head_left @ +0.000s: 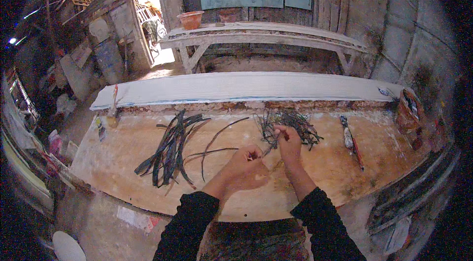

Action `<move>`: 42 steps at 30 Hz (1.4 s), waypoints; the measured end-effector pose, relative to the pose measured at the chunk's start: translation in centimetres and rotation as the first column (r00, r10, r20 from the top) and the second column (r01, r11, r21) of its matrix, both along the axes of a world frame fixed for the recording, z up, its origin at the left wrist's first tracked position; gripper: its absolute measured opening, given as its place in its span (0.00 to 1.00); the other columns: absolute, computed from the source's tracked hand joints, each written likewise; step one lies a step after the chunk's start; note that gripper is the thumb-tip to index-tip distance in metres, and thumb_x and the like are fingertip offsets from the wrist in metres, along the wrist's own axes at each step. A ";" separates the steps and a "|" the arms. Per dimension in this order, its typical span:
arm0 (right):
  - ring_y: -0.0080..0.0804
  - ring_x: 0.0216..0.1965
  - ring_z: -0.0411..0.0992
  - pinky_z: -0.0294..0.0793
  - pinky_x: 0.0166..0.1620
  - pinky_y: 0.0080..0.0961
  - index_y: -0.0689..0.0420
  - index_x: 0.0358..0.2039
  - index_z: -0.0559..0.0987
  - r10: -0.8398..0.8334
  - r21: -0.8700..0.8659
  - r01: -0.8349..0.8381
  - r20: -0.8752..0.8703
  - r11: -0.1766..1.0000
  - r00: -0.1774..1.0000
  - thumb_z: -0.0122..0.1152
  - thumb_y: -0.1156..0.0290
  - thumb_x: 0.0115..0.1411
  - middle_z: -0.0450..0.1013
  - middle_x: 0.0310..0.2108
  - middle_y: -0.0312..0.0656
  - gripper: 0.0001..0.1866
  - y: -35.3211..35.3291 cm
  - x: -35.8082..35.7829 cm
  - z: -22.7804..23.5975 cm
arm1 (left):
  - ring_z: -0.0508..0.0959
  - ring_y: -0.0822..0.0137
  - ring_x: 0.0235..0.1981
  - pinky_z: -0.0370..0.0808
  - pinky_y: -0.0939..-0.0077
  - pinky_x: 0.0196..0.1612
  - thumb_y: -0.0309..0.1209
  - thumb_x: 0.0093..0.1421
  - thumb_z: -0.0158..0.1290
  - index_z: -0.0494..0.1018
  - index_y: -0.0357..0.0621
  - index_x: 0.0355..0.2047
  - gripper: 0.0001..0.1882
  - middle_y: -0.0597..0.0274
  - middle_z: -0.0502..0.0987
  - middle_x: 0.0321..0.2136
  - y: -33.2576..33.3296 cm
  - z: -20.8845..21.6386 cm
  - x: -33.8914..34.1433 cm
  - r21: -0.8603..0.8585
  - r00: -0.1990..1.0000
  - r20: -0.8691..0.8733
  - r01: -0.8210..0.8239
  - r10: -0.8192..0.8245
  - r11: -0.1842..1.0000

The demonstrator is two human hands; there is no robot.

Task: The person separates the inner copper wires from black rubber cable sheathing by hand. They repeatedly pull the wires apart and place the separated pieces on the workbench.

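My left hand (246, 161) is closed, fingers pinched, over the middle of the wooden tabletop (276, 197). My right hand (288, 140) pinches too, a little farther off and to the right. A thin dark strip (268, 150) spans the short gap between them. Behind my right hand lies a tangled heap of thin dark shreds (308, 133). To the left rests a loose bundle of longer, wider black strips (170, 150). A single curved strip (217, 135) lies between that bundle and my left hand; another reaches toward my left hand, and I cannot tell whether it is held.
A long white board (246, 87) runs along the table's far edge. On the right lie a slim dark-and-white tool (347, 133) and a red pen-like stick (357, 155). A brown bag (410, 111) stands at the right corner. Beyond is a bench (266, 34) with an orange basin (190, 19).
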State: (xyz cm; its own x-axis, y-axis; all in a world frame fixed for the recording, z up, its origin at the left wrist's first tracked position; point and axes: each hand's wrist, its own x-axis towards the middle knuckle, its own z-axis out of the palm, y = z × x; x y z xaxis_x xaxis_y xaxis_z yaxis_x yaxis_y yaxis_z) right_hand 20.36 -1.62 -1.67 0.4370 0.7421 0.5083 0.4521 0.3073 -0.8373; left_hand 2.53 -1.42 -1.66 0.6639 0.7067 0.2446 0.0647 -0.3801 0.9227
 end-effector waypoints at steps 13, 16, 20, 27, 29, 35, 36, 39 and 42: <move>0.27 0.42 0.67 0.74 0.38 0.25 0.57 0.31 0.77 0.528 -0.361 -0.765 -0.564 0.534 0.635 0.63 0.71 0.52 0.63 0.43 0.35 0.07 -3.8 -2.7 2.6 | 0.68 0.77 0.16 0.65 0.81 0.17 0.28 0.52 0.56 0.71 0.41 0.24 0.06 0.67 0.70 0.18 3.9 -0.5 -1.8 -0.503 0.711 0.218 -0.505 0.669 0.701; 0.29 0.41 0.68 0.75 0.40 0.29 0.57 0.33 0.77 0.581 -0.306 -0.850 -0.626 0.429 0.519 0.62 0.70 0.53 0.61 0.47 0.36 0.08 -5.2 -4.3 3.8 | 0.68 0.77 0.15 0.66 0.80 0.17 0.28 0.52 0.56 0.71 0.40 0.24 0.06 0.66 0.71 0.18 3.5 -0.2 -2.0 -0.527 0.715 0.208 -0.493 0.667 0.692; 0.28 0.39 0.70 0.73 0.39 0.25 0.57 0.32 0.77 0.622 -0.320 -0.799 -0.505 0.509 0.599 0.62 0.72 0.52 0.67 0.43 0.36 0.06 -5.5 -4.4 5.2 | 0.69 0.76 0.16 0.67 0.79 0.17 0.28 0.52 0.56 0.72 0.40 0.24 0.06 0.65 0.71 0.19 3.7 -0.8 -2.5 -0.589 0.722 0.228 -0.432 0.653 0.683; 0.21 0.34 0.70 0.69 0.38 0.18 0.58 0.27 0.76 0.560 -0.211 -0.635 -0.324 0.743 0.763 0.65 0.75 0.49 0.73 0.27 0.34 0.06 -2.6 -2.1 2.2 | 0.70 0.71 0.18 0.72 0.76 0.21 0.25 0.58 0.49 0.66 0.45 0.31 0.02 0.64 0.69 0.18 1.5 1.7 -1.0 -0.688 0.833 0.293 -0.157 0.469 0.709; 0.20 0.31 0.69 0.68 0.37 0.18 0.58 0.26 0.75 0.482 -0.206 -0.570 -0.354 0.796 0.801 0.65 0.76 0.48 0.72 0.26 0.33 0.06 -2.3 -2.5 2.5 | 0.72 0.71 0.22 0.73 0.75 0.23 0.27 0.56 0.51 0.67 0.44 0.30 0.04 0.64 0.70 0.20 3.8 -2.6 -1.7 -0.591 0.887 0.347 -0.046 0.305 0.806; 0.21 0.28 0.67 0.67 0.34 0.21 0.58 0.28 0.73 0.251 -0.244 -0.319 -0.273 0.916 0.929 0.62 0.78 0.49 0.69 0.25 0.32 0.06 -1.1 -1.2 0.6 | 0.70 0.79 0.22 0.69 0.81 0.28 0.27 0.54 0.55 0.71 0.45 0.28 0.04 0.70 0.73 0.22 -1.4 3.7 -0.8 -0.348 0.969 -0.233 -0.005 -0.082 0.937; 0.20 0.27 0.65 0.66 0.34 0.20 0.57 0.28 0.73 0.231 -0.250 -0.300 -0.271 0.920 0.934 0.61 0.79 0.49 0.67 0.24 0.32 0.06 -0.8 -1.2 0.4 | 0.70 0.79 0.22 0.69 0.81 0.27 0.27 0.54 0.55 0.70 0.45 0.27 0.04 0.71 0.72 0.22 -1.3 3.1 -0.8 -0.396 0.985 -0.103 0.088 -0.139 0.914; 0.22 0.29 0.64 0.65 0.36 0.20 0.57 0.31 0.73 0.157 -0.179 -0.172 -0.098 0.969 0.983 0.58 0.80 0.51 0.66 0.26 0.33 0.07 -0.8 -1.4 0.4 | 0.68 0.80 0.21 0.67 0.81 0.25 0.28 0.53 0.56 0.68 0.46 0.25 0.06 0.73 0.70 0.21 -0.8 1.4 -0.6 -0.524 0.957 0.228 0.275 -0.179 0.806; 0.31 0.33 0.70 0.69 0.41 0.25 0.57 0.35 0.75 0.093 -0.042 -0.090 0.081 0.995 0.992 0.59 0.78 0.51 0.71 0.29 0.40 0.10 -0.2 -0.9 -0.3 | 0.66 0.81 0.21 0.64 0.83 0.24 0.29 0.52 0.57 0.67 0.46 0.23 0.08 0.75 0.68 0.19 -0.7 1.0 -0.1 -0.637 0.945 0.319 0.265 -0.065 0.724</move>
